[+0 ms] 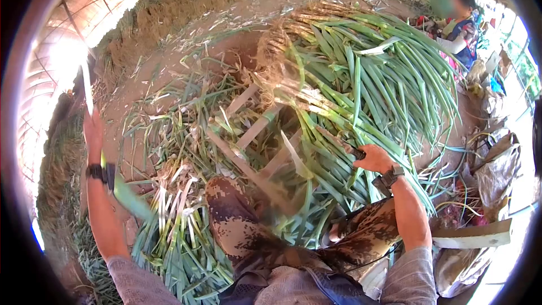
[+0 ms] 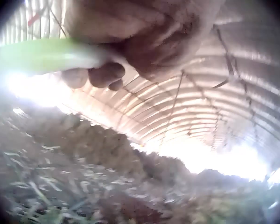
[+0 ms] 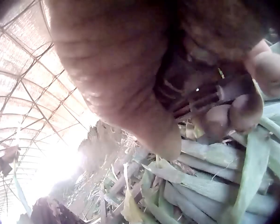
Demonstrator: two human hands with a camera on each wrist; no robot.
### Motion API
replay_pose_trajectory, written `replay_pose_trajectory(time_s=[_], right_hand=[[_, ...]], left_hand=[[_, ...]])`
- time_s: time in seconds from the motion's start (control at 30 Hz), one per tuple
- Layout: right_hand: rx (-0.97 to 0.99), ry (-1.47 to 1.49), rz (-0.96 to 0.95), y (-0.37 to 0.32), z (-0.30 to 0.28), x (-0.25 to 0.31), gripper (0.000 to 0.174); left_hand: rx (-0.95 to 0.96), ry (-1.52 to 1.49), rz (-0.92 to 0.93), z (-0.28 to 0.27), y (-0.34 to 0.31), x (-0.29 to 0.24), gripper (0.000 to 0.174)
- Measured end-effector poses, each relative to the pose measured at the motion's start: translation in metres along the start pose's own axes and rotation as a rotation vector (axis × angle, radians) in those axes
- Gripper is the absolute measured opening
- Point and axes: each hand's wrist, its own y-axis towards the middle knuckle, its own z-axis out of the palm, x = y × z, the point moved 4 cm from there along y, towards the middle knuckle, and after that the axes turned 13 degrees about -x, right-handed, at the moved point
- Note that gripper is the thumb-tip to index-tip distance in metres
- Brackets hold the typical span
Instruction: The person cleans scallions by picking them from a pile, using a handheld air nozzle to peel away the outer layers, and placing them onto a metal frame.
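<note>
At the far left, my left hand (image 1: 94, 135) is raised and grips a green onion (image 1: 87, 87), its white stalk pointing up and its leaves trailing below, blurred. In the left wrist view, curled fingers (image 2: 106, 74) wrap that pale stalk. My right hand (image 1: 375, 159) holds a narrow, knife-like tool (image 3: 210, 95) over the green leaves, thumb and fingers closed round its dark handle; the palm hides much of it. Beyond this hand spreads a large heap of green onions (image 1: 384, 73) with brown roots. A bunch with cleaned white stalks (image 1: 175, 237) lies by my left knee.
Wooden slats (image 1: 259, 127) stand in front of my knees among loose leaf scraps (image 1: 175, 113). Sacks (image 1: 497, 169) and a pale board (image 1: 474, 234) are at the right. Another person (image 1: 466, 36) sits at the far right, behind the heap.
</note>
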Motion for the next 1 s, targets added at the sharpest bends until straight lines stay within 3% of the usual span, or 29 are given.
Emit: replay_pose_trajectory(time_s=[0.07, 0.13, 0.2, 0.27, 0.37, 0.4, 0.43, 0.5, 0.6, 0.67, 0.8, 0.87, 0.9, 1.0], right_hand=[[-0.021, -0.016, -0.029, 0.001, 0.0, -0.004, 0.046], [-0.003, -0.01, 0.003, 0.001, -0.004, -0.001, 0.044], [-0.002, -0.013, 0.027, 0.003, -0.006, -0.003, 0.043], [-0.022, -0.007, 0.062, 0.009, -0.002, -0.01, 0.043], [-0.014, 0.004, 0.14, 0.019, 0.002, -0.02, 0.044], [-0.016, -0.006, 0.146, 0.02, 0.004, -0.022, 0.044], [0.007, 0.002, 0.143, 0.021, 0.007, -0.023, 0.044], [-0.007, 0.013, 0.141, 0.019, 0.006, -0.017, 0.044], [0.007, 0.031, 0.135, 0.032, 0.012, -0.013, 0.045], [-0.031, -0.033, 0.167, 0.043, 0.015, -0.01, 0.047], [-0.144, 0.213, 0.206, 0.051, 0.003, -0.009, 0.045], [-0.205, 0.316, 0.231, 0.052, 0.001, -0.006, 0.044], [-0.21, 0.364, 0.278, 0.051, 0.003, -0.002, 0.044], [-0.134, 0.453, 0.312, 0.047, -0.002, 0.011, 0.042]], left_hand=[[0.203, 0.386, 0.0, 0.021, -0.043, 0.085, 0.057], [0.164, 0.607, 0.397, 0.072, -0.102, 0.169, 0.053], [0.453, 0.191, 0.076, 0.08, -0.154, 0.072, 0.049], [0.647, 0.024, -0.118, 0.106, -0.188, -0.03, 0.043], [0.882, -0.485, -0.19, 0.189, -0.232, -0.126, 0.039], [0.893, -0.549, -0.339, 0.164, -0.242, -0.205, 0.037], [1.011, -0.612, -0.228, 0.214, -0.259, -0.218, 0.038], [1.1, -0.596, -0.271, 0.222, -0.288, -0.294, 0.053], [1.341, -0.898, -0.353, 0.288, -0.348, -0.347, 0.044], [1.325, -0.833, -0.343, 0.324, -0.377, -0.37, 0.041], [1.238, -0.828, -0.524, 0.36, -0.409, -0.398, 0.041], [1.099, -0.911, -0.744, 0.385, -0.427, -0.402, 0.045], [1.022, -0.933, -0.851, 0.372, -0.423, -0.409, 0.047], [1.065, -1.07, -0.979, 0.376, -0.421, -0.416, 0.048]])
